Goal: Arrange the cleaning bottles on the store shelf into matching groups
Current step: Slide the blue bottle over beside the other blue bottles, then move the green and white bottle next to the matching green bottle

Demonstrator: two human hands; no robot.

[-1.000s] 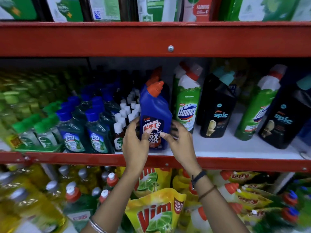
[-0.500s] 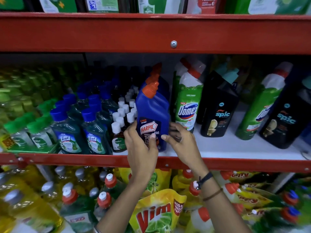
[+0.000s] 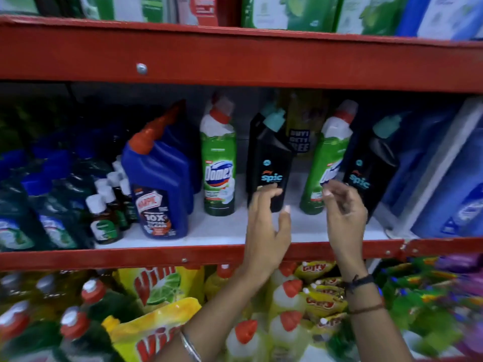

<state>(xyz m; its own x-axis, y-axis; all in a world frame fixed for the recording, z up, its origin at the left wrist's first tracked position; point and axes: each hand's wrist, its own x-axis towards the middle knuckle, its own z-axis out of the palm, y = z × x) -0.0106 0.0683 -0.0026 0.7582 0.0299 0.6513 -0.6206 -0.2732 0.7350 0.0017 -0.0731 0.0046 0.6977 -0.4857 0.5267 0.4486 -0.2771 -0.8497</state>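
On the white shelf board (image 3: 217, 228) a blue Harpic bottle (image 3: 159, 184) with an orange cap stands upright, no hand on it. Right of it come a green Domex bottle (image 3: 218, 168), a black Spic bottle (image 3: 269, 158), a second green Domex bottle (image 3: 329, 152) and a second black Spic bottle (image 3: 371, 163). My left hand (image 3: 266, 231) is open at the base of the first Spic bottle, fingertips on its front and thumb to its right. My right hand (image 3: 345, 215) hovers with loosely bent fingers before the second Domex bottle, holding nothing.
Small brown white-capped bottles (image 3: 104, 220) and blue-capped bottles (image 3: 52, 218) crowd the shelf's left. Large blue packs (image 3: 449, 192) lean at the right. A red beam (image 3: 235, 58) runs overhead. Below the red front lip (image 3: 130, 256) lie yellow Vim pouches (image 3: 156, 288) and red-capped bottles.
Both hands have let go of the Harpic bottle, which now stands on the shelf. They have moved right to the Spic and Domex bottles, and the view has shifted right.
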